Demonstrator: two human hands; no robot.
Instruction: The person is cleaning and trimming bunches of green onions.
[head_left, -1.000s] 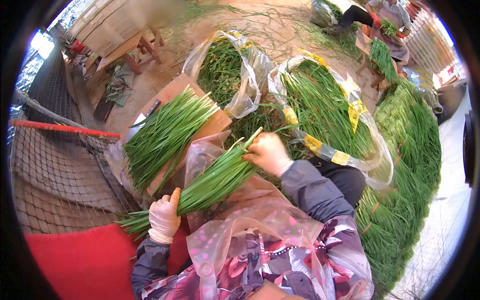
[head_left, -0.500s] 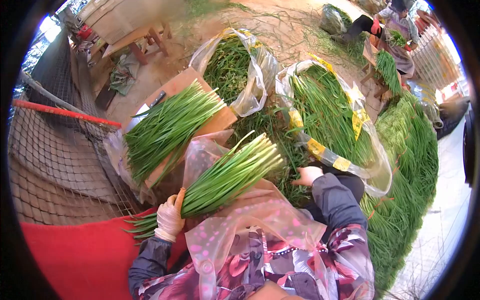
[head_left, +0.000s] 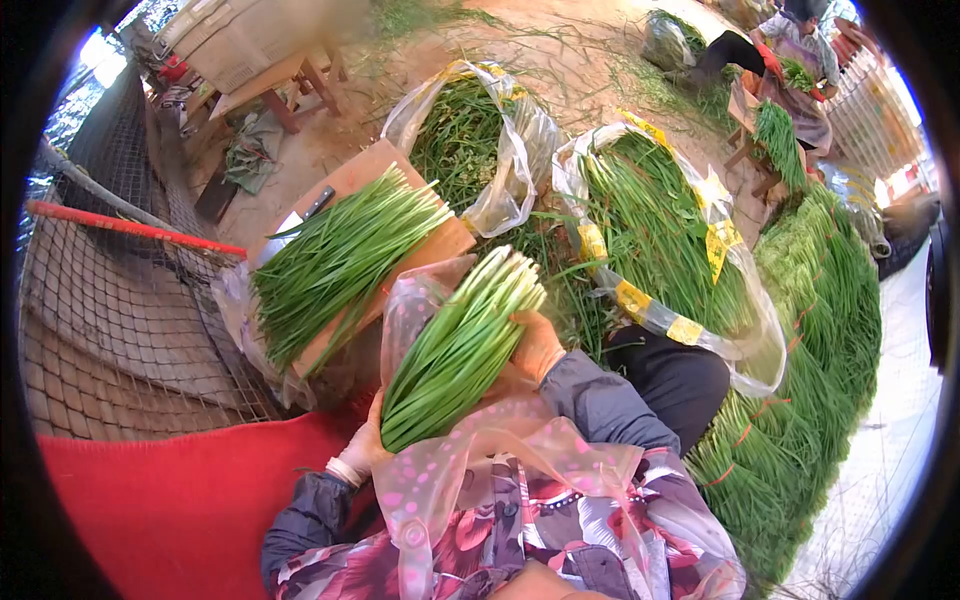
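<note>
A bundle of long green stalks with pale ends (head_left: pixel 455 350) rests over the spotted plastic apron (head_left: pixel 500 425), its pale ends pointing up and away. My left hand (head_left: pixel 366 445), in a thin glove, is wrapped round the leafy lower end. Against the bundle's right side, near the pale ends, my right hand (head_left: pixel 537 345) grips it in an orange-tinted glove. Beyond them a larger pile of green stalks (head_left: pixel 345 255) lies on a wooden board (head_left: pixel 440 240), with a knife (head_left: pixel 305 213) at its far left edge.
Two plastic bags of greens (head_left: pixel 458 130) (head_left: pixel 665 210) stand ahead. Tied bundles (head_left: pixel 800 400) are heaped at the right. A red cloth (head_left: pixel 180 490) and netting (head_left: pixel 110 330) lie left. Another person (head_left: pixel 795 50) sits at the far right with greens. A crate (head_left: pixel 240 40) is at the upper left.
My right hand has come from beside the bag onto the bundle. The bundle has turned more upright and its leafy end has drawn in, with my left hand now lower along it.
</note>
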